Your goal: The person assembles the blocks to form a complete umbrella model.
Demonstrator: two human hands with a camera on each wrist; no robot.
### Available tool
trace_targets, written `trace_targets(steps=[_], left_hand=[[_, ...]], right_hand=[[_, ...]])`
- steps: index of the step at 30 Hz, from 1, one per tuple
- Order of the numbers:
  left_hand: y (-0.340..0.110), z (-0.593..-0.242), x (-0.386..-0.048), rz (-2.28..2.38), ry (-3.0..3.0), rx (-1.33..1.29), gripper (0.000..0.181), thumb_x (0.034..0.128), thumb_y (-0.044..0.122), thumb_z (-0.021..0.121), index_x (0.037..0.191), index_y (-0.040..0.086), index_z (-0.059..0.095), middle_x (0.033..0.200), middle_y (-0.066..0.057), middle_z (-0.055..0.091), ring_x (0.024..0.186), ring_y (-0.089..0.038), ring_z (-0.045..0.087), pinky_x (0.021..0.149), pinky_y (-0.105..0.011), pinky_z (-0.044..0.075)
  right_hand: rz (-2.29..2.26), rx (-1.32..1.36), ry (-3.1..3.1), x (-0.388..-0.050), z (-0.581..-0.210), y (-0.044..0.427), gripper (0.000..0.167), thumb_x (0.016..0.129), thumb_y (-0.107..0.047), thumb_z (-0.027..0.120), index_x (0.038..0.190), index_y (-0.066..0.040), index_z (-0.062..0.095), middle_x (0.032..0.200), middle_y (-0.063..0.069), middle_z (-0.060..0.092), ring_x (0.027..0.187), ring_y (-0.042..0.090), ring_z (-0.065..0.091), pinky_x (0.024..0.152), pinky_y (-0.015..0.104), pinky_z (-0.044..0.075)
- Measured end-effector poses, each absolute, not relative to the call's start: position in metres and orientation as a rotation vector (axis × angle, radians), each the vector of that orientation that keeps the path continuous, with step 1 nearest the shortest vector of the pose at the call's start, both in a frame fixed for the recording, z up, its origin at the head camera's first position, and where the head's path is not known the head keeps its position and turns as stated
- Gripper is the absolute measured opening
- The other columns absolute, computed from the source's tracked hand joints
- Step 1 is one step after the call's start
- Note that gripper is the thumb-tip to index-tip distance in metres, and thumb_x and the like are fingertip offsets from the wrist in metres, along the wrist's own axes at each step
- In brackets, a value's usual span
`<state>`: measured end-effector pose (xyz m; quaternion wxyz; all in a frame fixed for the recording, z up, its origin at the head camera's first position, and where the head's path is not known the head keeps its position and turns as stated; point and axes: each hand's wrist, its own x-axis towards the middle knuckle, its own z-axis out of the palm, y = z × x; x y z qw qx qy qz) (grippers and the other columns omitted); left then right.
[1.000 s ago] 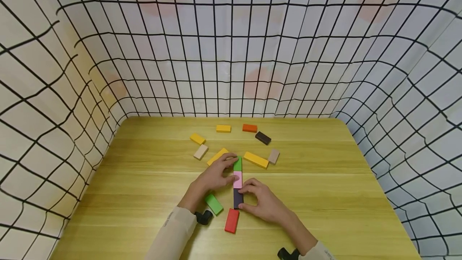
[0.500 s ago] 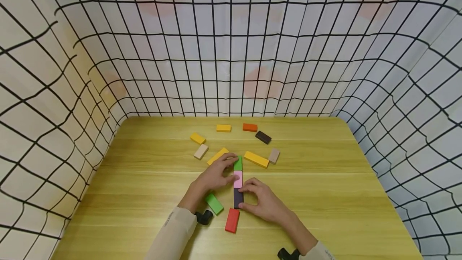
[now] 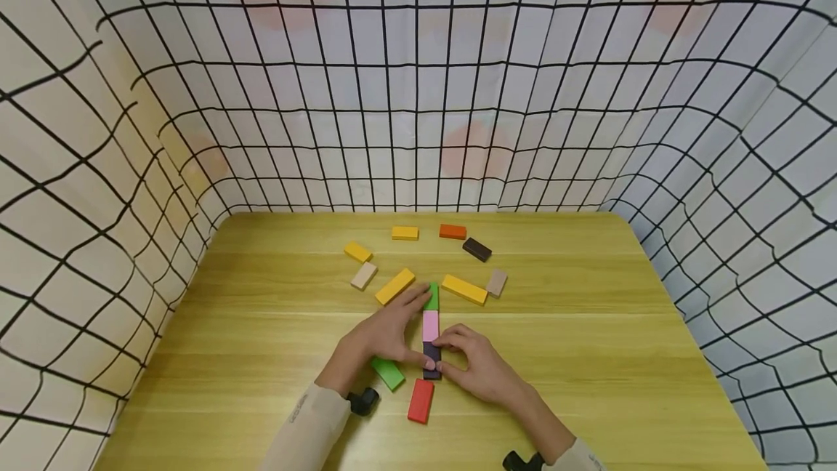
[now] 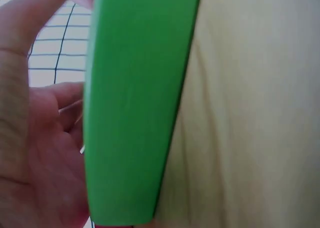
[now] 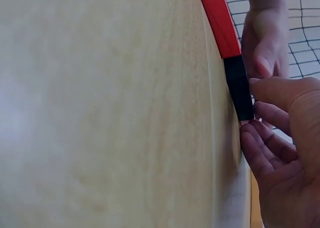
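Note:
A green block, a pink block and a dark block lie end to end in a straight row on the wooden table. My left hand spreads along the row's left side, its fingertips on the green block and its thumb on the dark one. My right hand holds the dark block from the right, thumb and fingertips along its side. A red block lies just below the row, slightly slanted. Another green block sits under my left wrist, large in the left wrist view.
Yellow blocks, beige blocks, an orange block and a black-brown block are scattered beyond the row. White walls with a black grid stand around the table's back and sides.
My left thumb has slid from the pink block down to the dark block, widening the left hand's spread. The right thumb has shifted slightly up along the dark block. The blocks stay in place.

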<state>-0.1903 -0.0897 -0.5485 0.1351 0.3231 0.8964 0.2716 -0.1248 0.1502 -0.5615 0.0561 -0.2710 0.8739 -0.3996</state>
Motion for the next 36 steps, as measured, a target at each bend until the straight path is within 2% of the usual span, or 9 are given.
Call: trace_targets(steps=[3,8,14,23,31,36], left_hand=[[-0.089,-0.551,-0.188,0.751,2.618,0.942,0.131,0.0688,0.074,0.082,0.167,0.015,0.018,0.175,-0.001,0.009,0.161,-0.025,0.015,0.124,-0.051,0.034],[-0.088,-0.553,-0.187,0.742,2.626,0.950,0.127,0.0714,0.070,0.082,0.167,0.016,0.017,0.175,0.001,0.009,0.161,-0.023,0.013,0.125,-0.049,0.032],[-0.088,-0.554,-0.187,0.732,2.635,0.965,0.127,0.0711,0.072,0.082,0.166,0.015,0.019,0.175,0.003,0.012,0.160,-0.020,0.016,0.126,-0.047,0.031],[-0.087,-0.550,-0.185,0.578,2.753,1.035,0.123,0.0700,0.080,0.076,0.165,0.020,0.026,0.173,0.001,0.021,0.156,-0.031,0.029,0.121,-0.055,0.037],[-0.086,-0.550,-0.184,0.483,2.781,1.003,0.123,0.0696,0.086,0.069,0.166,0.025,0.023,0.174,0.006,0.017,0.158,-0.030,0.024,0.126,-0.056,0.026],[-0.087,-0.551,-0.185,0.474,2.787,1.003,0.123,0.0689,0.088,0.068,0.166,0.026,0.024,0.173,0.007,0.017,0.158,-0.029,0.025,0.126,-0.054,0.025]], right_hand=[[-1.217,-0.821,2.653,-0.125,-0.562,0.150,0.028,0.096,-0.031,0.075,0.122,-0.021,0.073,0.120,-0.008,0.064,0.107,0.009,0.063,0.094,0.033,0.057],[-1.228,-0.797,2.636,-0.125,-0.562,0.151,0.028,0.098,-0.028,0.073,0.125,-0.021,0.071,0.121,-0.008,0.064,0.109,0.009,0.063,0.095,0.032,0.057],[-1.234,-0.811,2.584,-0.134,-0.556,0.156,0.033,0.101,-0.027,0.069,0.131,-0.015,0.066,0.125,-0.001,0.065,0.111,0.014,0.065,0.097,0.035,0.057],[-1.055,-0.738,2.777,-0.163,-0.543,0.170,0.039,0.099,-0.028,0.071,0.133,-0.012,0.066,0.135,0.001,0.063,0.122,0.023,0.063,0.103,0.047,0.054],[-0.928,-0.696,2.949,-0.195,-0.542,0.177,0.043,0.096,-0.029,0.074,0.135,-0.013,0.065,0.140,0.004,0.058,0.131,0.027,0.056,0.111,0.051,0.048],[-0.903,-0.691,2.960,-0.211,-0.542,0.176,0.046,0.096,-0.027,0.074,0.137,-0.011,0.063,0.141,0.006,0.058,0.131,0.029,0.056,0.113,0.051,0.046]])
